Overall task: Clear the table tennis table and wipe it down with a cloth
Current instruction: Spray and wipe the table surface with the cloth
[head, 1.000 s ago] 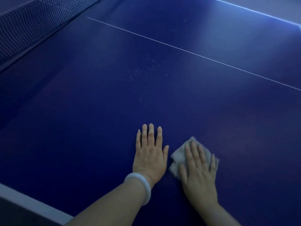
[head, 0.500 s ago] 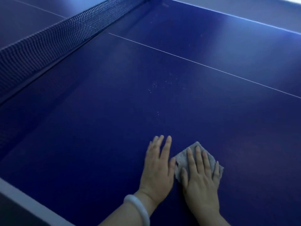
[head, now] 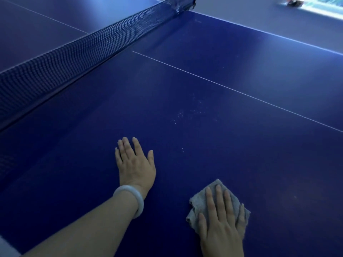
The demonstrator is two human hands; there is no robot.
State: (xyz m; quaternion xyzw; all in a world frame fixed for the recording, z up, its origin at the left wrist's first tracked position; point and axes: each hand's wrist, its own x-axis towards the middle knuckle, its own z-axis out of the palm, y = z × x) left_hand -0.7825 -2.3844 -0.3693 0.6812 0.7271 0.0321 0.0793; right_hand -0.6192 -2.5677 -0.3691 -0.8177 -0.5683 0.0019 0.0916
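1. A grey cloth [head: 202, 204] is seen lying flat on the blue desk [head: 241, 145], in the near right part of the near half, well apart from the net [head: 78, 58].
2. The cloth is crumpled into a rough diamond shape; its long axis is seen running from the near left to the far right, with one corner pointed away toward the white centre line [head: 232, 89].
3. Its fabric appears soft and slightly fuzzy, with folds bunched at its left edge.
4. The cloth is pressed down by the right hand [head: 220, 225], whose fingers are laid straight and spread over it, not curled around it.
5. The left hand [head: 135, 164] is rested palm down on the bare desk, fingers straight and close together, pointed away; nothing is held by it.
6. A smooth, pale, rounded bangle [head: 132, 199] is worn on the left wrist.
7. The desk surface is smooth and matte; a scatter of pale specks [head: 187, 112], possibly dust or droplets, is seen beyond the hands.
8. The net is a dark, fine mesh, stretched across the desk at the upper left.
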